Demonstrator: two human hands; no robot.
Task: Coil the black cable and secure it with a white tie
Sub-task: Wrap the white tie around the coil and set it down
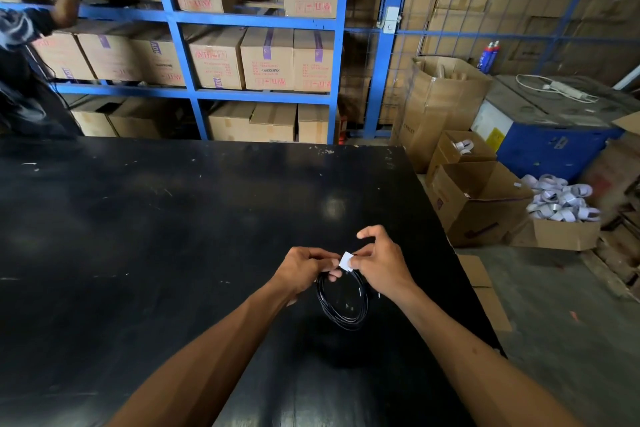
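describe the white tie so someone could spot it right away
Start at the big black table, then follow the two bare arms to where the hands meet. The white tie is pinched between their fingertips, above the black cable coil; it is the only white thing there.

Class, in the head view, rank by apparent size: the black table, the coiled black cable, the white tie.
1. black table
2. coiled black cable
3. white tie, partly hidden by fingers

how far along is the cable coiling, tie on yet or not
Coiling looks done: the black cable hangs in a neat loop over the black table. In hand now: the left hand pinches the top of the coil while the right hand works the white tie there. Left to do: closing the tie; whether it already wraps the coil is hidden by the fingers.
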